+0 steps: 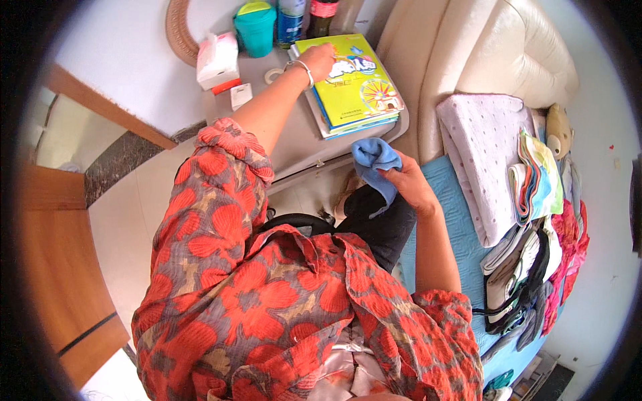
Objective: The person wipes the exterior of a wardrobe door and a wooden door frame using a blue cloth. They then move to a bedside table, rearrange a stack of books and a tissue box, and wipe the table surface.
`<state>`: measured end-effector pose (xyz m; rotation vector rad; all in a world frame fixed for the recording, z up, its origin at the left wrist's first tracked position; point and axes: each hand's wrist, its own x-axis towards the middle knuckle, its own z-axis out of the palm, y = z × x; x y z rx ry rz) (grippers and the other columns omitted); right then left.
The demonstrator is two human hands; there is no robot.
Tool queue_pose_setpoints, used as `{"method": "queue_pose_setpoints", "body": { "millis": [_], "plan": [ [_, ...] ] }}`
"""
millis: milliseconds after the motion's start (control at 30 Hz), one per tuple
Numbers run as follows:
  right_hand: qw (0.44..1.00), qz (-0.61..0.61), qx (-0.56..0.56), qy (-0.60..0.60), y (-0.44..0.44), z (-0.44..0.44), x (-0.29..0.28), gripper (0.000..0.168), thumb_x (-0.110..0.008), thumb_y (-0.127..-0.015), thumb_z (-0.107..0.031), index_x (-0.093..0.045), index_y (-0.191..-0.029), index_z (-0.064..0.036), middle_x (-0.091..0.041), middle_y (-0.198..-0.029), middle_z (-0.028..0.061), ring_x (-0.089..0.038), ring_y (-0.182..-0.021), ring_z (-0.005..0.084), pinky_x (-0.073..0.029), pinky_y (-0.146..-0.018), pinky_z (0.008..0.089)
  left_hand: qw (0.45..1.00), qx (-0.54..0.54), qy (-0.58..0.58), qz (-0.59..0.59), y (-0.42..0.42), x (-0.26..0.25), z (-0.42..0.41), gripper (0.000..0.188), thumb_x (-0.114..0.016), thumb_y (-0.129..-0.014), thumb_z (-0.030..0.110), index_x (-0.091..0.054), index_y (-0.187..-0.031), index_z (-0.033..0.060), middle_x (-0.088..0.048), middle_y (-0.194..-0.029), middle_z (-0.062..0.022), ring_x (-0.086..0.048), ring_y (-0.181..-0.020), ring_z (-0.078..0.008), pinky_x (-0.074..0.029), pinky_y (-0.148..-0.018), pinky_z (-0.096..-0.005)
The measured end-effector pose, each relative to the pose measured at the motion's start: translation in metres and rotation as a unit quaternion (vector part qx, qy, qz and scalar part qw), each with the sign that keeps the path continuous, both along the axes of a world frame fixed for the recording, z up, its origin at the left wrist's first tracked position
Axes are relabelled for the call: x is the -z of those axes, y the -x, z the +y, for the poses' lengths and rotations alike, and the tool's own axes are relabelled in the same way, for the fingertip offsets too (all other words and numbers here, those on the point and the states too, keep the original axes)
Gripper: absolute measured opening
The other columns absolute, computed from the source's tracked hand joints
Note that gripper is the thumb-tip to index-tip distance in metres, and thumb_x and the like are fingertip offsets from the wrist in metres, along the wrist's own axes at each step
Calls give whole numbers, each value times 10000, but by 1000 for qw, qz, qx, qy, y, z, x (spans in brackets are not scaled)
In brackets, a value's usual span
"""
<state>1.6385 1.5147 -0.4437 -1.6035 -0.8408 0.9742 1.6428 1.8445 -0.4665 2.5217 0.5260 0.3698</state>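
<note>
A stack of books (346, 108) lies on a pale bedside cabinet top; the uppermost one has a yellow-green cover with a Ferris wheel picture and writing. My left hand (318, 61), with a bangle at the wrist, lies over the upper part of that cover. Its fingers are curled, and I cannot tell whether they grip the book. A blue cloth (377, 163) is bunched in my right hand (412, 188), in front of the cabinet edge and apart from the books. Part of the cloth hangs down over my dark trouser leg.
Behind the books stand a teal lidded bin (256, 31), a blue spray can (291, 22) and a dark drink bottle (322, 19). A tissue pack (218, 61), a small white box (241, 95) and a tape roll (273, 75) are left. A bed (444, 180) with folded textiles (484, 155) is right.
</note>
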Motion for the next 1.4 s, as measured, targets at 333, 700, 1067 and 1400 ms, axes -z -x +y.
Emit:
{"method": "queue_pose_setpoints", "body": {
  "millis": [333,700,1067,1400],
  "plan": [
    [927,-93,344,-117,-64,-10,21,196,-579,-872,-77,-612,-1052,-5,-612,-921,-10,-535,-841,84,-441,-781,246,985,-153,-77,-1,-17,22,-4,244,-542,-826,219,-596,-974,33,-617,-1009,-187,-588,-937,-374,-480,-797,-463],
    [957,-226,165,74,-201,91,76,233,-537,-838,-97,-604,-1025,24,-655,-874,83,-581,-828,145,-462,-765,305,985,-94,-117,-90,41,39,-85,539,-621,-801,256,-455,-1218,-43,-339,-1361,-254,-326,-1253,-415,-281,-1024,-470],
    [870,-484,64,70,-268,278,39,307,-563,-749,-180,-627,-1042,-116,-636,-982,176,-581,-946,385,-464,-826,446,990,-101,-69,-64,38,30,-83,579,-669,-733,250,-474,-1207,-20,-331,-1373,-247,-333,-1251,-409,-279,-1020,-471],
    [894,-438,79,56,-297,313,75,319,-572,-780,-213,-612,-1062,-68,-629,-999,215,-580,-946,401,-469,-819,437,991,-101,-65,-66,37,30,-82,589,-669,-729,251,-463,-1213,-13,-328,-1384,-224,-313,-1270,-403,-258,-1028,-487]
  ]
}}
